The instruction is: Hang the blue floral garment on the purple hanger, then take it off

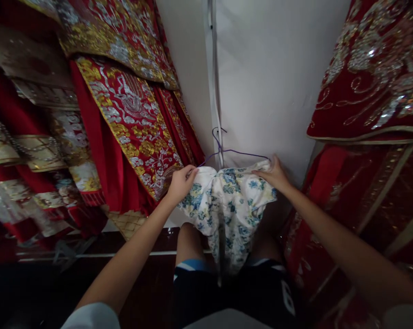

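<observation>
A white garment with blue and yellow flowers (229, 201) hangs in front of my legs, spread between both hands. My left hand (182, 185) pinches its upper left corner, thumb on top. At the upper right corner, my right hand (274, 175) grips the cloth with the thumb laid across the front. A thin purple wire hanger (240, 151) rises above the garment, its arms running down to both hands. The hanger's hook (217, 133) lies in front of a pale vertical pole or cable. Folds hide the garment's lower shape.
Red embroidered costumes with gold and silver work (134, 123) hang along the left. More red sequined clothing (374, 77) hangs close on the right. A pale wall (268, 68) stands ahead, with a white vertical strip (211, 59) along it. A metal rail (124, 255) runs low at left.
</observation>
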Demonstrator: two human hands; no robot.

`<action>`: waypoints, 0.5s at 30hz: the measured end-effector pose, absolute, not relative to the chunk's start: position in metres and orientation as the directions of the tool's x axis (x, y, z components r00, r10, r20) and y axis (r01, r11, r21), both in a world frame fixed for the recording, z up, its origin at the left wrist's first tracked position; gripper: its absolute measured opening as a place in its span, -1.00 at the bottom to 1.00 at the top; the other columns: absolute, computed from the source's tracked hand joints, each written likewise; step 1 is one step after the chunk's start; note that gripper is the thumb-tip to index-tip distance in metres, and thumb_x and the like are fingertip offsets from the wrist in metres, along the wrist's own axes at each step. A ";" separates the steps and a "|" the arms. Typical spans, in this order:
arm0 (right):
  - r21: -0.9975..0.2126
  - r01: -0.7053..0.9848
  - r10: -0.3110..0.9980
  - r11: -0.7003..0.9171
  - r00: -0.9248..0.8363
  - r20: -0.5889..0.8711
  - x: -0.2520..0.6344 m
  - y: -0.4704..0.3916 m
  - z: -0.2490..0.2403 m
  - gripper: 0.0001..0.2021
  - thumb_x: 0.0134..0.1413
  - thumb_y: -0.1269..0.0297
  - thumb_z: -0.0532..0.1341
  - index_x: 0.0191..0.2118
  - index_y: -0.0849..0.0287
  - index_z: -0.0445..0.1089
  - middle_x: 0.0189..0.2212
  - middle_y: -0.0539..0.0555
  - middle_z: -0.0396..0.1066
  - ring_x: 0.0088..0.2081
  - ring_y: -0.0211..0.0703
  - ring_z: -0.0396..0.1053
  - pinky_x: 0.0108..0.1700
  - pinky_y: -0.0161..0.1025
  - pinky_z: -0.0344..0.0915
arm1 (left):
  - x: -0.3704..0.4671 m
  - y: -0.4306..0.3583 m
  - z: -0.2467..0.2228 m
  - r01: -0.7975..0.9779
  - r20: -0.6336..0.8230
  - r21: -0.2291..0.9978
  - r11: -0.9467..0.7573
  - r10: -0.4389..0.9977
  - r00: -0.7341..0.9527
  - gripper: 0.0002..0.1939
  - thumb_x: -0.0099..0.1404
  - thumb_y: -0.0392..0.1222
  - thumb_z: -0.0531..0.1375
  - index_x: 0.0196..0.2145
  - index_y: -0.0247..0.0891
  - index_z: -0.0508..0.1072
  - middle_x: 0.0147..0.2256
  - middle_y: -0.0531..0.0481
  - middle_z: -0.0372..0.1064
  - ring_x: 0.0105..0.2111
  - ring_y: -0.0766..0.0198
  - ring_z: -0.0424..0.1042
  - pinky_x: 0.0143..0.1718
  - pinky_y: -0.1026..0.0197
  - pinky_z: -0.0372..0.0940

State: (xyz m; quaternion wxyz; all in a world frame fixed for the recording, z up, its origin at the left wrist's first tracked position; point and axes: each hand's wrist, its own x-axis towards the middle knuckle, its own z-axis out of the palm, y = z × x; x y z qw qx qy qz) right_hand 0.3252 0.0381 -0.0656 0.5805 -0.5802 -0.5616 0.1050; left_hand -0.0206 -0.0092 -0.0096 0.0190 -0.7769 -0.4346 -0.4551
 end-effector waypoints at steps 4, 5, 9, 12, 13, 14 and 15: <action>-0.752 0.563 0.805 0.342 0.237 0.544 0.332 0.053 -0.062 -0.40 -0.41 -0.10 0.40 -0.23 0.22 0.40 -0.32 0.19 0.47 -0.31 0.02 0.39 -0.27 -0.14 0.28 | -0.025 -0.011 -0.009 0.727 0.718 0.319 -0.608 0.656 0.233 -0.68 0.39 -0.04 0.04 -0.31 -0.27 0.48 -0.45 0.05 0.43 -0.45 0.32 0.37 -0.35 0.31 0.20; -0.738 0.584 0.802 0.337 0.232 0.550 0.333 0.052 -0.062 -0.47 -0.40 -0.11 0.39 -0.33 0.20 0.39 -0.39 0.16 0.45 -0.37 -0.02 0.36 -0.32 -0.17 0.26 | -0.028 -0.010 -0.009 0.741 0.719 0.298 -0.602 0.652 0.241 -0.68 0.39 -0.03 0.03 -0.31 -0.26 0.48 -0.45 0.04 0.43 -0.44 0.31 0.38 -0.34 0.31 0.20; -0.698 0.607 0.749 0.379 0.242 0.617 0.341 0.042 -0.062 -0.68 -0.32 0.02 0.33 -0.52 0.15 0.32 -0.61 0.01 0.33 -0.52 -0.18 0.24 -0.48 -0.28 0.08 | -0.041 0.002 -0.003 0.816 0.758 0.206 -0.540 0.615 0.216 -0.66 0.40 -0.03 0.02 -0.31 -0.27 0.48 -0.37 -0.08 0.45 -0.33 0.21 0.41 -0.23 0.24 0.24; -0.715 0.523 0.766 0.464 0.168 0.620 0.349 0.030 -0.060 -0.80 -0.31 0.13 0.26 -0.59 0.15 0.33 -0.69 -0.05 0.25 -0.58 -0.26 0.16 -0.52 -0.32 0.01 | -0.043 0.017 0.003 0.870 0.767 0.214 -0.443 0.628 0.131 -0.69 0.36 -0.06 0.05 -0.30 -0.30 0.48 -0.22 -0.21 0.44 -0.20 0.12 0.42 -0.11 0.19 0.25; -0.739 0.476 0.791 0.477 0.135 0.597 0.350 0.027 -0.059 -0.81 -0.33 0.14 0.26 -0.61 0.15 0.32 -0.71 -0.07 0.22 -0.60 -0.28 0.13 -0.54 -0.33 -0.01 | -0.042 0.021 0.005 0.883 0.745 0.231 -0.408 0.658 0.109 -0.71 0.36 -0.06 0.05 -0.29 -0.30 0.48 -0.22 -0.21 0.44 -0.19 0.10 0.42 -0.11 0.17 0.25; -0.773 0.417 0.819 0.478 0.108 0.564 0.351 0.023 -0.058 -0.81 -0.35 0.15 0.27 -0.62 0.15 0.32 -0.72 -0.08 0.20 -0.62 -0.30 0.11 -0.56 -0.34 -0.02 | -0.039 0.025 0.007 0.893 0.712 0.251 -0.374 0.696 0.091 -0.71 0.36 -0.06 0.04 -0.27 -0.28 0.47 -0.23 -0.20 0.45 -0.21 0.09 0.43 -0.13 0.17 0.26; -0.813 0.347 0.846 0.468 0.090 0.525 0.351 0.020 -0.057 -0.80 -0.38 0.14 0.28 -0.62 0.15 0.33 -0.73 -0.09 0.20 -0.64 -0.30 0.10 -0.58 -0.34 -0.01 | -0.036 0.028 0.009 0.899 0.677 0.270 -0.345 0.732 0.078 -0.71 0.37 -0.05 0.03 -0.24 -0.26 0.46 -0.26 -0.17 0.47 -0.24 0.09 0.44 -0.16 0.16 0.26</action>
